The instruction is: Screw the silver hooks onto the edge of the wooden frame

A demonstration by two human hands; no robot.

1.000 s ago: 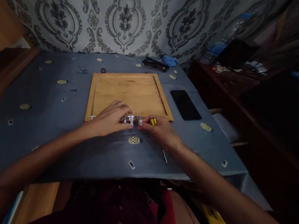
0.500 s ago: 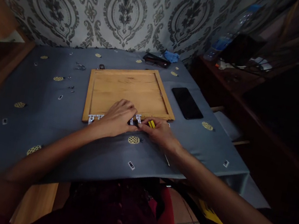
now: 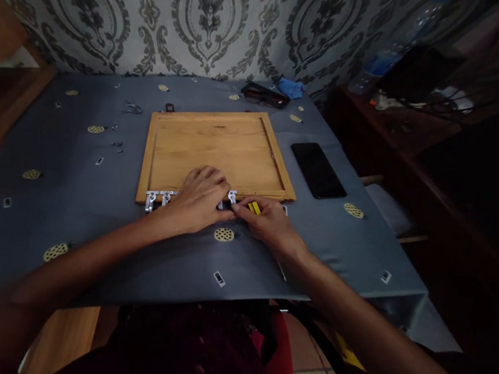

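Holding a yellow-handled tool (image 3: 254, 207), the right hand (image 3: 269, 220) touches a metal fitting (image 3: 232, 197) beside the curled left hand (image 3: 200, 199), whose grip is hidden. Both are at the near edge of a wooden panel (image 3: 213, 144) lying on the table (image 3: 143, 262), left of a black phone (image 3: 318, 170).

1. We are seeing a black phone (image 3: 319, 170) lying flat on the blue-grey tablecloth (image 3: 171, 263).
2. We are noticing a crumpled blue bundle (image 3: 291, 88) sitting just beside a dark object (image 3: 264, 96), near the patterned backdrop (image 3: 242, 21).
3. We are spotting a clear bottle (image 3: 381, 64) resting on reddish-brown furniture (image 3: 368, 113).
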